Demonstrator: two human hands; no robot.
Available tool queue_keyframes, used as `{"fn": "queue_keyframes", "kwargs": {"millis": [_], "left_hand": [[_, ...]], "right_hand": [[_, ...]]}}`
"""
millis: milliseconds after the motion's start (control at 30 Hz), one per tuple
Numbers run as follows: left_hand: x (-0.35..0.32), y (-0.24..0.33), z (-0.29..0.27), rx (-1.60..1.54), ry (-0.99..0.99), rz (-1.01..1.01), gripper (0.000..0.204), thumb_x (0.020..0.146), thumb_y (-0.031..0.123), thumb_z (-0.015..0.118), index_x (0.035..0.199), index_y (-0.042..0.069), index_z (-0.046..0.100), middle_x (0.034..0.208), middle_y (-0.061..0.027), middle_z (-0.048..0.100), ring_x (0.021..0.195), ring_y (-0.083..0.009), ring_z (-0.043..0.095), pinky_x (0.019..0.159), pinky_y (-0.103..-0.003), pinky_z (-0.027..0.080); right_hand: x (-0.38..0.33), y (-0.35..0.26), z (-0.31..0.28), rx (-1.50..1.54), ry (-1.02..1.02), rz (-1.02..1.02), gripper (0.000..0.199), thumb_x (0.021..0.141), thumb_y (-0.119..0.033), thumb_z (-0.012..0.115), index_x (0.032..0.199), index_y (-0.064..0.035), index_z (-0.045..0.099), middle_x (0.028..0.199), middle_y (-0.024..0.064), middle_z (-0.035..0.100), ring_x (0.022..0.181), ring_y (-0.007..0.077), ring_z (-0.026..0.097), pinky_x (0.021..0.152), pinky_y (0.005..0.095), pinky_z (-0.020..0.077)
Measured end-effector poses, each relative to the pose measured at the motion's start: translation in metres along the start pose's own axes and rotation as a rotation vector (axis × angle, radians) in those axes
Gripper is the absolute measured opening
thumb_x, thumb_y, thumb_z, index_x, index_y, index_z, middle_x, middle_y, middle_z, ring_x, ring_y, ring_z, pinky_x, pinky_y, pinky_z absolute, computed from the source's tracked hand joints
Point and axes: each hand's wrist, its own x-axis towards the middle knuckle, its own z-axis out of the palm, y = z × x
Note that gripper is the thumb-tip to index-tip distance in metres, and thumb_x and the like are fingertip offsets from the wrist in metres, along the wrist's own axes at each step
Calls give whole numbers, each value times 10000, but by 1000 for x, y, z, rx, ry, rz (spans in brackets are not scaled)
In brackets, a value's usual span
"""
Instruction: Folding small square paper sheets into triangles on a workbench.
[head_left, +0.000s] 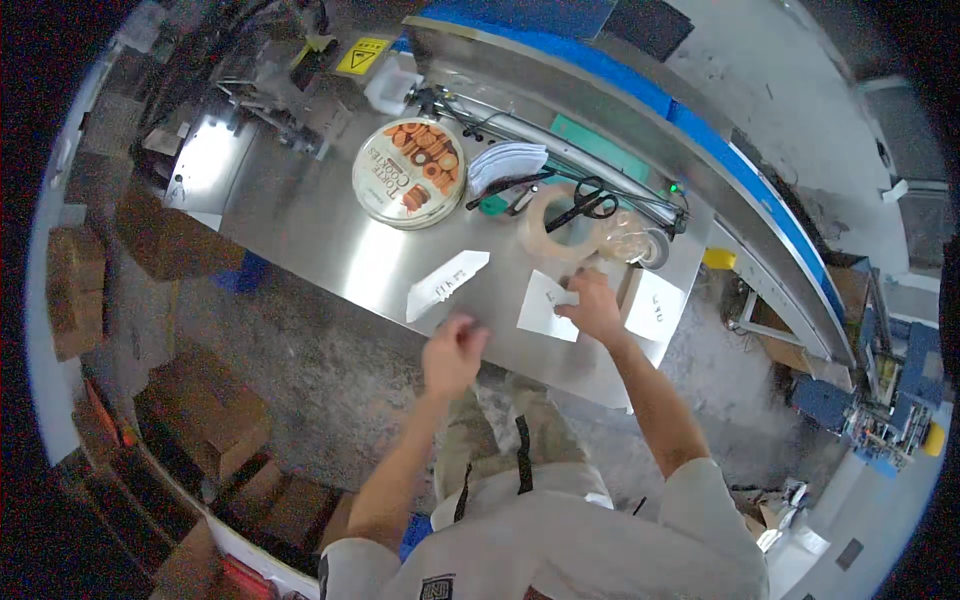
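Note:
My right hand [593, 303] rests on a white paper sheet [545, 308] on the steel table [330, 225], fingers pinching its right edge. My left hand [453, 352] hovers near the table's front edge with fingers curled, apparently empty; whether it pinches anything small I cannot tell. A folded white envelope-like paper [446, 283] lies just left of and above it. Another white sheet [655, 305] lies to the right of my right hand.
A round cookie tin [409, 172], a stack of white papers [506, 163], black scissors [585, 203] on a tape roll [553, 222] sit further back. A blue-edged conveyor [640, 95] runs behind. Cardboard boxes [205, 415] stand on the floor at left.

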Motion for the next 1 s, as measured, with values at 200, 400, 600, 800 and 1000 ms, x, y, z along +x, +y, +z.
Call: {"fn": "queue_keyframes", "kwargs": {"millis": [200,400,600,800,1000], "left_hand": [[4,25,35,-709,-90,-212,571,856,244,763,1287,-13,490,1083,-74,650,859,-168,640,723,-308,548],[2,28,22,-1229,-364,-528,509,935,163,647,1367,26,416,1149,-116,628,971,-122,624,799,-295,546],[-4,46,-29,-1577,-520,-464,372,942,118,613,1297,77,511,1049,-69,648,851,-137,657,652,-226,547],[-16,66,-35,-1183,-455,-512,348,905,163,677,1225,75,573,1049,-72,653,845,-152,662,603,-235,543],[-19,98,-73,-665,-365,-365,332,806,103,754,1120,19,687,926,-7,705,813,-82,644,652,-244,514]], "right_hand": [[-26,-35,-15,470,-93,69,382,774,-169,804,1082,14,670,972,121,717,888,159,667,795,311,515],[-57,-78,-19,774,-62,398,573,838,-380,757,1203,35,604,1068,127,691,992,174,631,863,336,503],[-64,-69,-79,948,30,-402,638,881,-201,693,1432,-31,418,1504,180,372,1384,308,389,1113,446,352],[-54,-110,-110,361,23,-491,725,735,-154,836,1357,-32,484,1347,200,521,1271,362,505,1054,455,413],[-54,-105,-85,930,-309,-19,504,767,-107,818,1200,0,583,1055,110,667,1082,220,622,931,364,498]]}}
